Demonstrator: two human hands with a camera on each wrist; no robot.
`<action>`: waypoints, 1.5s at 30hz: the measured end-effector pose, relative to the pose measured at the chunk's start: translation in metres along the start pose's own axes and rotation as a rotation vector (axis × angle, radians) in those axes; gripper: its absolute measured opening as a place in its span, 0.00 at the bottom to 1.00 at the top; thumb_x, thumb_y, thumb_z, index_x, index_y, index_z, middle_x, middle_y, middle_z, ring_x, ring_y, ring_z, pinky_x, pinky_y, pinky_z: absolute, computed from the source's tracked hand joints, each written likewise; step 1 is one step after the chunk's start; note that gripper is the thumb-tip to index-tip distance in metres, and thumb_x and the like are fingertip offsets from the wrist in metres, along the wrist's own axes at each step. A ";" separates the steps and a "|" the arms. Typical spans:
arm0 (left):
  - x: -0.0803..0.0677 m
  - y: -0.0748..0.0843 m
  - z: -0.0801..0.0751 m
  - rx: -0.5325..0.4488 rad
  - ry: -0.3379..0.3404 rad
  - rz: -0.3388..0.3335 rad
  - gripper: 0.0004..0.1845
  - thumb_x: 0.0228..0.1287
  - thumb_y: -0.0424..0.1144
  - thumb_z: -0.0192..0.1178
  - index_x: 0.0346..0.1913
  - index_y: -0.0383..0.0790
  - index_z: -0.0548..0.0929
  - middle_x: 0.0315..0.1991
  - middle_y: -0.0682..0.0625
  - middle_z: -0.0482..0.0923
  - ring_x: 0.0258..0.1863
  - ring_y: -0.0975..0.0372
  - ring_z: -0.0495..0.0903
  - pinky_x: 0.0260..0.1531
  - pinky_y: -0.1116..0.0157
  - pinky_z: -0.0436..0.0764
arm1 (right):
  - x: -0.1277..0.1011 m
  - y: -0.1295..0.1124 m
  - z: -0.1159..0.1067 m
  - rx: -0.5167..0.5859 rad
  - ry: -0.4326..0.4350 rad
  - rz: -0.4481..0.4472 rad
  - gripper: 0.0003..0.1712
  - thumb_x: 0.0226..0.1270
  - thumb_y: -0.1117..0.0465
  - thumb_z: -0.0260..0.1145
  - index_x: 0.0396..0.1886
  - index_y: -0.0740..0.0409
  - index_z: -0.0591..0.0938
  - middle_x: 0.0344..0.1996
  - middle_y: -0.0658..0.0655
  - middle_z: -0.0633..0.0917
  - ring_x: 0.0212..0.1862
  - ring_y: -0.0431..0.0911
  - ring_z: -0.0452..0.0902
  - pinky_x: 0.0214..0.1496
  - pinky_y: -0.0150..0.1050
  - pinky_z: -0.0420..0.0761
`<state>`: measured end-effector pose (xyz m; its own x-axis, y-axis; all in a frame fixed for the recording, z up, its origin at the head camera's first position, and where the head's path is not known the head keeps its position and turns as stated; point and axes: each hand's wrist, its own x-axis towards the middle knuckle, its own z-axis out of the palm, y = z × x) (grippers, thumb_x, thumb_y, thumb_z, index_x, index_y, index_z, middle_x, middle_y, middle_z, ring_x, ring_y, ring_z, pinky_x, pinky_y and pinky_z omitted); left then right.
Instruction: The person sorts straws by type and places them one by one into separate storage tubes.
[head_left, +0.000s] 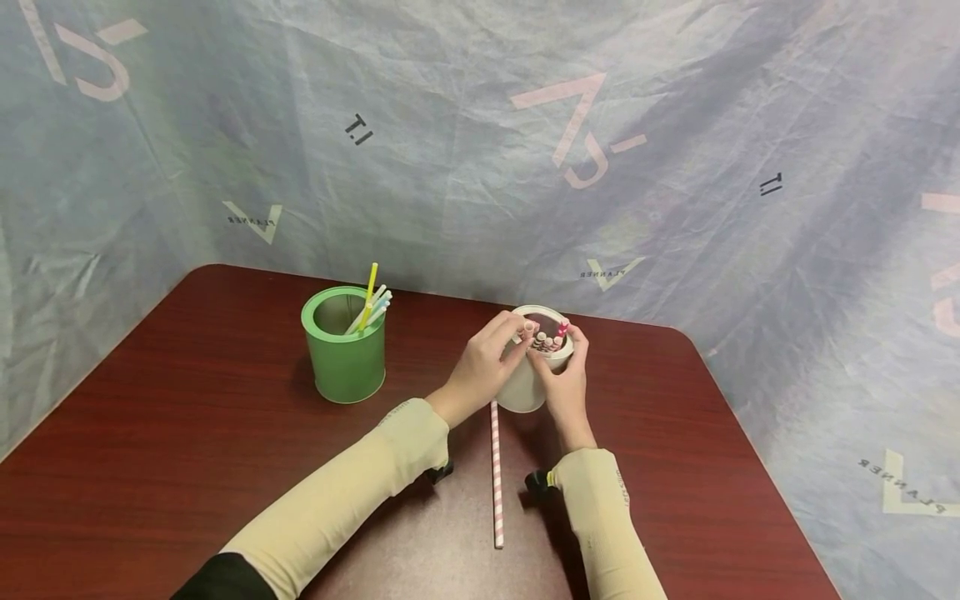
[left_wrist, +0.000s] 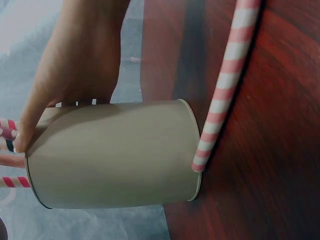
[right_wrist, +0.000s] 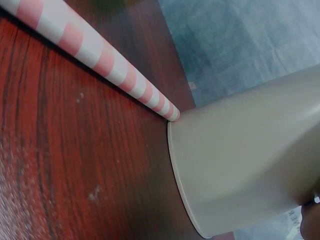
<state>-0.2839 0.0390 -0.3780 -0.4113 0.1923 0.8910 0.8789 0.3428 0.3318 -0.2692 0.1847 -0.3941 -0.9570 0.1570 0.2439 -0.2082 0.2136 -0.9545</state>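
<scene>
Over the beige cup (head_left: 525, 387), left hand (head_left: 480, 367) and right hand (head_left: 566, 379) pinch its straws (head_left: 546, 340).

The grey backdrop sheet (head_left: 480, 150) carries the only readable print. "I.T" stands in dark letters, upside down, at upper centre-left and again at upper right. "PLANNER", mirrored beside a pale tick mark, appears at left, centre and lower right. Large pink marks cannot be read.

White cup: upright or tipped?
Upright. The white cup stands on its base on the table, rim up, straws poking out the top.
</scene>
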 end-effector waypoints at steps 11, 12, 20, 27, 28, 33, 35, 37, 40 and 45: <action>-0.002 0.001 0.001 0.138 -0.056 -0.051 0.07 0.64 0.30 0.61 0.44 0.34 0.82 0.41 0.46 0.82 0.46 0.58 0.81 0.52 0.64 0.79 | 0.014 0.032 0.001 0.004 0.029 -0.046 0.42 0.60 0.60 0.69 0.70 0.51 0.58 0.59 0.58 0.73 0.52 0.41 0.72 0.48 0.28 0.74; -0.002 0.001 0.001 0.136 -0.055 -0.064 0.07 0.64 0.30 0.61 0.44 0.34 0.82 0.41 0.46 0.82 0.46 0.57 0.81 0.53 0.63 0.79 | 0.014 0.032 0.001 0.006 0.028 -0.040 0.42 0.60 0.60 0.69 0.70 0.51 0.58 0.59 0.58 0.73 0.52 0.42 0.72 0.48 0.28 0.74; -0.007 -0.006 0.004 0.068 -0.038 -0.184 0.04 0.66 0.32 0.59 0.40 0.36 0.81 0.43 0.46 0.83 0.50 0.56 0.81 0.55 0.62 0.78 | 0.005 0.010 0.001 -0.005 0.006 -0.015 0.43 0.61 0.62 0.68 0.71 0.56 0.56 0.66 0.63 0.68 0.60 0.49 0.69 0.52 0.30 0.71; -0.011 -0.009 0.005 0.059 -0.046 -0.241 0.06 0.65 0.33 0.61 0.43 0.35 0.81 0.42 0.46 0.82 0.46 0.57 0.82 0.48 0.61 0.81 | -0.002 -0.004 0.003 -0.018 0.003 -0.015 0.42 0.61 0.62 0.67 0.71 0.57 0.57 0.65 0.63 0.69 0.60 0.49 0.70 0.52 0.28 0.71; -0.012 -0.009 0.005 0.056 -0.047 -0.252 0.07 0.65 0.33 0.61 0.45 0.35 0.81 0.41 0.46 0.81 0.44 0.57 0.82 0.46 0.61 0.81 | -0.001 -0.004 0.003 -0.018 0.004 -0.017 0.42 0.61 0.62 0.67 0.71 0.57 0.57 0.65 0.63 0.69 0.59 0.49 0.70 0.52 0.28 0.71; -0.015 -0.009 0.005 0.031 -0.041 -0.290 0.10 0.65 0.33 0.61 0.48 0.34 0.80 0.41 0.45 0.81 0.42 0.57 0.82 0.43 0.60 0.81 | -0.001 -0.002 0.002 -0.009 0.003 -0.024 0.42 0.61 0.63 0.67 0.71 0.58 0.57 0.65 0.63 0.69 0.60 0.48 0.69 0.53 0.27 0.70; -0.016 -0.009 0.005 0.014 -0.030 -0.296 0.10 0.65 0.33 0.61 0.48 0.34 0.80 0.41 0.44 0.81 0.42 0.56 0.82 0.44 0.59 0.81 | -0.001 -0.002 0.002 0.000 0.001 -0.023 0.42 0.61 0.63 0.68 0.71 0.58 0.57 0.65 0.63 0.69 0.59 0.47 0.70 0.53 0.27 0.70; -0.018 -0.008 0.004 -0.011 -0.018 -0.300 0.10 0.65 0.32 0.61 0.48 0.34 0.80 0.41 0.44 0.81 0.43 0.54 0.82 0.45 0.58 0.81 | -0.001 -0.002 0.002 0.008 -0.002 -0.020 0.42 0.61 0.63 0.68 0.71 0.58 0.56 0.64 0.63 0.70 0.58 0.46 0.70 0.53 0.27 0.70; -0.022 -0.006 0.003 -0.036 -0.006 -0.312 0.10 0.64 0.32 0.62 0.48 0.34 0.80 0.42 0.44 0.81 0.44 0.53 0.82 0.46 0.58 0.81 | -0.001 -0.002 0.001 0.013 -0.002 -0.017 0.42 0.61 0.63 0.68 0.71 0.58 0.56 0.63 0.63 0.70 0.56 0.45 0.69 0.53 0.26 0.70; -0.030 -0.003 0.001 -0.049 0.003 -0.353 0.10 0.64 0.31 0.62 0.47 0.34 0.80 0.42 0.45 0.80 0.43 0.56 0.81 0.45 0.62 0.82 | -0.002 -0.003 0.001 0.011 0.006 -0.016 0.42 0.61 0.63 0.68 0.71 0.58 0.57 0.63 0.63 0.70 0.56 0.45 0.69 0.53 0.27 0.70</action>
<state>-0.2748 0.0334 -0.4058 -0.6915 0.0672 0.7193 0.6930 0.3429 0.6342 -0.2674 0.1825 -0.3923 -0.9523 0.1595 0.2600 -0.2257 0.2051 -0.9524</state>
